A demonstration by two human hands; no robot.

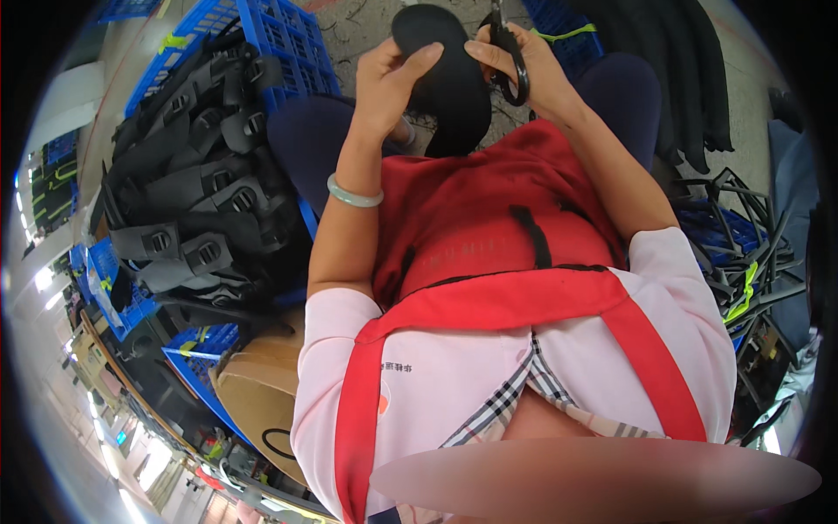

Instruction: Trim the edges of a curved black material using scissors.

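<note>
A long black padded strap piece [449, 87] with a rounded end hangs in front of my red apron, its lower part curving down toward my lap. My left hand [384, 87] grips its left edge, thumb lying on top and the other fingers behind. Black-handled scissors [515, 65] are in my right hand [537, 79], fingers around the handles; their blades run up past the picture's top edge. The right thumb points at the strap's right edge, and whether it touches is hard to tell.
On my left, a blue plastic crate [284, 44] is heaped with black straps bearing buckles [209, 188]. Long black strips [663, 70] hang at the far right. Below them lies a tangle of thin black straps [733, 227]. A cardboard box [253, 393] stands at lower left.
</note>
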